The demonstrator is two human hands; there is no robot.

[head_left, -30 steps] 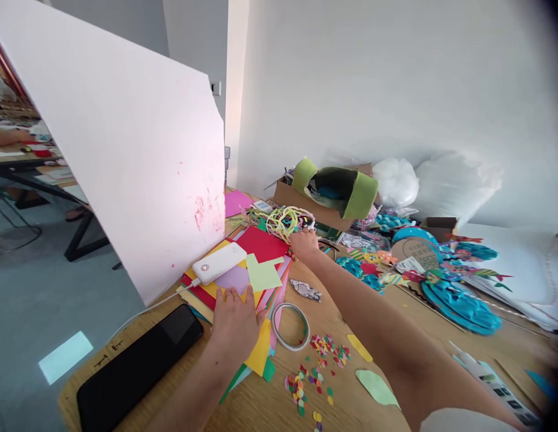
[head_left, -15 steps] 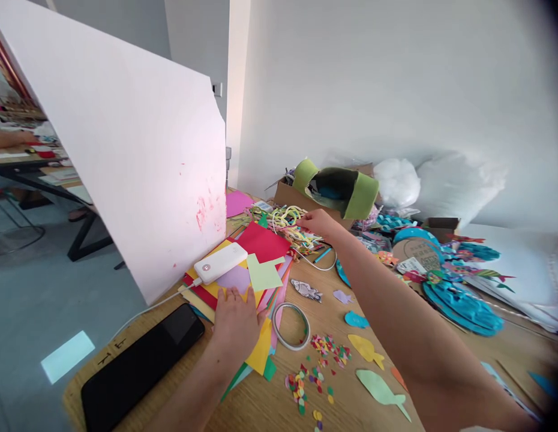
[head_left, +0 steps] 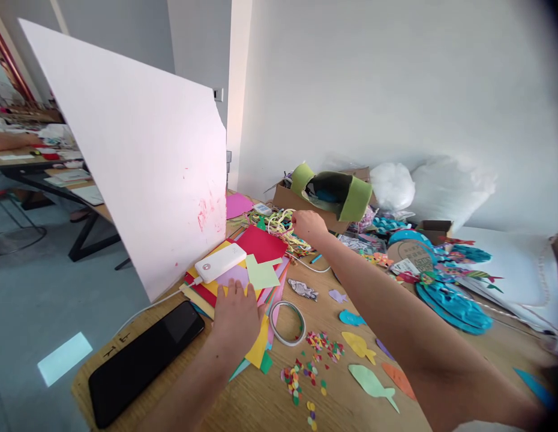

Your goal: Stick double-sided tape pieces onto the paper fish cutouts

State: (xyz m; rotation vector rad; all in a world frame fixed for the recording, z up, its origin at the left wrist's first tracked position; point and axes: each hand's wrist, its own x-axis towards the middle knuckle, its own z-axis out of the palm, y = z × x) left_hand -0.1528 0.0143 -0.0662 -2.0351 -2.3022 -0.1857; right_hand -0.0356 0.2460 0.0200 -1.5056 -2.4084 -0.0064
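Note:
My left hand [head_left: 237,315] lies flat with its fingers spread on a stack of coloured paper [head_left: 260,345]. A white power bank [head_left: 220,262] and a pale green paper offcut [head_left: 262,273] rest on the stack, just beyond the fingertips. My right hand [head_left: 309,227] reaches over the table to a tangled heap of cords [head_left: 281,222]. Its fingers are closed at the heap's right side, and what is between them is hidden. Near my left hand lies a roll of tape [head_left: 287,324]. Paper fish, including a light green fish [head_left: 372,387], lie below my right forearm.
A white board [head_left: 144,150] stands upright on the left, behind a black phone [head_left: 146,363]. Confetti dots [head_left: 299,381] are scattered near the front. A cardboard box [head_left: 288,198] with green felt [head_left: 354,198] stands at the back, and blue crafted discs [head_left: 454,306] lie to the right.
My right hand has shifted slightly left at the cord heap, its fingers more curled now. My left hand stays on the paper. The camera view has moved a little.

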